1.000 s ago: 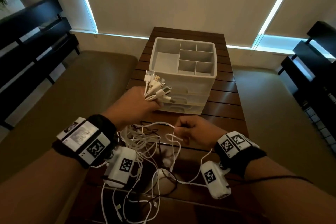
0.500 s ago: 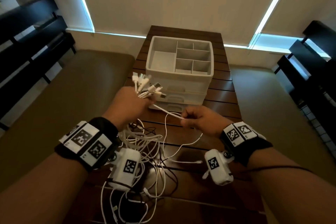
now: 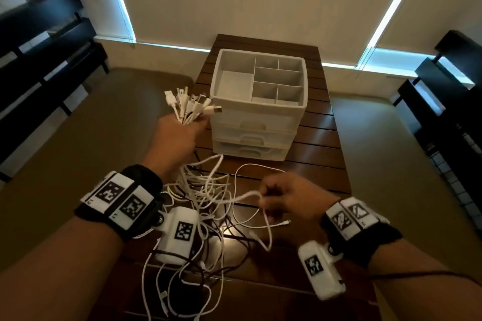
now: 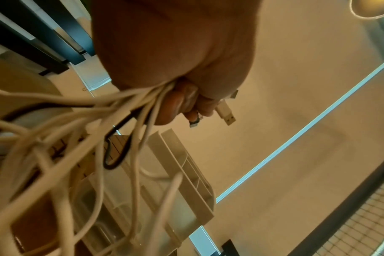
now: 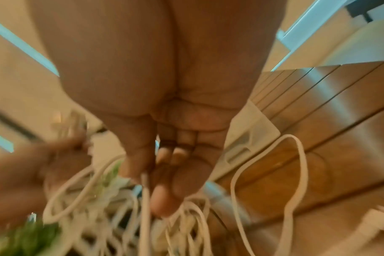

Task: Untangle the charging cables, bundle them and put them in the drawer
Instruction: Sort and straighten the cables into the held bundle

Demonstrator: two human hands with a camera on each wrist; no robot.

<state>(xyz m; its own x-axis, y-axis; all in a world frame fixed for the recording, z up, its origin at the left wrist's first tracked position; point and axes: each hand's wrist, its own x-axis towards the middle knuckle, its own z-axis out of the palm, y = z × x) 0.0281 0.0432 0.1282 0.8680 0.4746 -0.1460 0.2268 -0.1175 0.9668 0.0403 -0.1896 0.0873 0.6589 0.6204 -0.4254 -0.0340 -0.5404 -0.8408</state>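
My left hand (image 3: 180, 133) is raised beside the drawer unit and grips a bunch of white charging cables (image 3: 191, 108), their plugs fanning out above the fist. The left wrist view shows the fingers (image 4: 178, 104) curled round the cable bunch (image 4: 129, 104), with a USB plug (image 4: 226, 112) sticking out. Below the fist the cables hang into a tangle (image 3: 206, 190) on the wooden table (image 3: 320, 167). My right hand (image 3: 284, 195) pinches one white cable (image 3: 247, 197) near the tangle; thumb and finger hold that cable (image 5: 145, 190) in the right wrist view. The white drawer unit (image 3: 257, 122) has its drawers shut.
The drawer unit's top is an open tray with several compartments (image 3: 260, 81). Loose cable ends (image 3: 182, 292) trail toward the table's near edge. Beige cushioned seats (image 3: 86, 138) flank the table. Dark slatted furniture (image 3: 41, 41) stands at the left and right.
My left hand has lifted the plug bunch higher and to the left. My right hand has moved down and back toward me, drawing a cable out of the tangle.
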